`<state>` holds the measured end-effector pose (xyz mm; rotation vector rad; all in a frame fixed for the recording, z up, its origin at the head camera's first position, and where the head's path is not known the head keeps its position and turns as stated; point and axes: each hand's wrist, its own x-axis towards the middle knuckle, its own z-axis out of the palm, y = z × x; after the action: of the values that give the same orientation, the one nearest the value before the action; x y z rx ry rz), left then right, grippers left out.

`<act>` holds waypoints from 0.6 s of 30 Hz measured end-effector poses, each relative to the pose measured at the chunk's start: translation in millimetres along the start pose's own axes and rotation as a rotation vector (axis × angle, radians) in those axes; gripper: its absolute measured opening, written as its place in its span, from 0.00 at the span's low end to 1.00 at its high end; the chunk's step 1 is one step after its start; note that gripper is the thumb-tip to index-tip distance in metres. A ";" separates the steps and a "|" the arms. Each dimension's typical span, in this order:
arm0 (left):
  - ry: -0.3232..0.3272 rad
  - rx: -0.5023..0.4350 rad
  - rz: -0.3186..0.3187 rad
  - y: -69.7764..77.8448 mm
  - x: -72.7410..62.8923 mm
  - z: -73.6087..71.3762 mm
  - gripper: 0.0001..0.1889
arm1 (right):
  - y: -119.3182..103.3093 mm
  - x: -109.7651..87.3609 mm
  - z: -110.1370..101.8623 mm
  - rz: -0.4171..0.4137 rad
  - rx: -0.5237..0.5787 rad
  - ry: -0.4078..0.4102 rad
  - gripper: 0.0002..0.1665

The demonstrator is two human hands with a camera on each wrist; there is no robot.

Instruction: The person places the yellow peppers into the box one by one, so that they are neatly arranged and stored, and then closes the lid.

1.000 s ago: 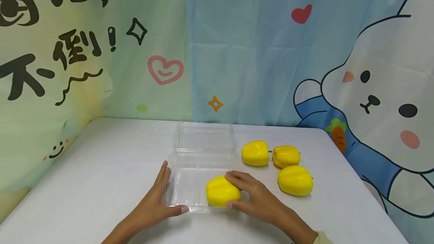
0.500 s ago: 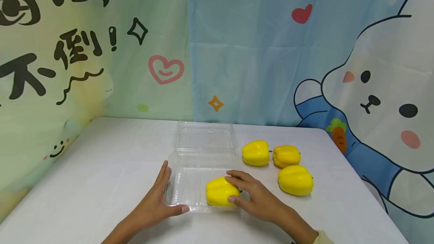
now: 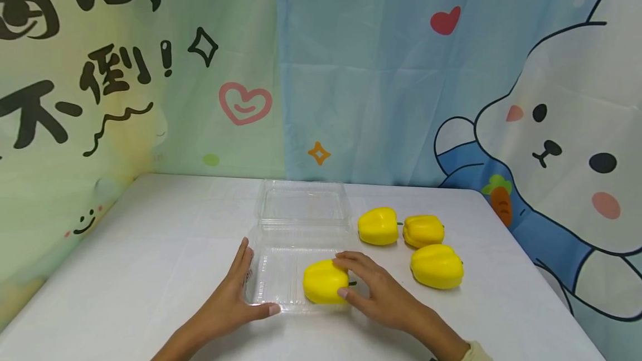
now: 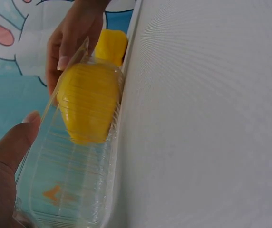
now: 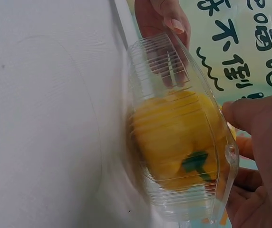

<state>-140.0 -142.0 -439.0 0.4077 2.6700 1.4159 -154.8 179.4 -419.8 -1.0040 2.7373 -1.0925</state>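
Note:
A clear plastic clamshell box (image 3: 276,277) lies with its lid folded back on the table. One yellow bell pepper (image 3: 325,282) sits in the right part of its base, green stem pointing right. My left hand (image 3: 233,288) rests at the box's left corner, fingers straight along the side and thumb at the front rim. My right hand (image 3: 378,294) is spread at the pepper's stem end, fingertips and thumb tip right at its edge. In the right wrist view, the right thumb (image 5: 250,114) lies at the rim, and the pepper (image 5: 179,137) shows through the ribbed wall.
Several other yellow bell peppers lie to the right of the box: one at the back (image 3: 378,226), one beside it (image 3: 423,231), one nearer the front (image 3: 437,267). A printed curtain (image 3: 326,71) hangs behind the white table (image 3: 150,249).
The pepper in the box has shifted slightly left, and its stem now shows. My right fingers and thumb have loosened from round it. My left hand has stayed in place.

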 end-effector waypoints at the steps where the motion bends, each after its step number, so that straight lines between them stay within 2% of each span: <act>1: 0.002 0.002 0.001 -0.2 -0.3 0.4 0.68 | 0.3 -0.1 -0.6 -0.008 0.001 0.007 0.31; 8: 0.005 0.015 -0.010 -0.6 -1.4 -0.2 0.68 | 2.1 0.6 -3.7 -0.070 0.041 0.047 0.28; 13: -0.002 0.023 -0.016 -0.6 -1.5 -1.2 0.68 | 3.8 -0.9 -7.5 -0.124 0.077 0.107 0.28; 18: -0.004 0.021 -0.018 -0.3 -1.1 -1.5 0.68 | 5.0 -2.6 -15.7 -0.127 0.123 0.161 0.28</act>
<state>-139.3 -143.6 -438.4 0.3865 2.6809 1.3820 -159.4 193.2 -411.7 -1.1330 2.7164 -1.4018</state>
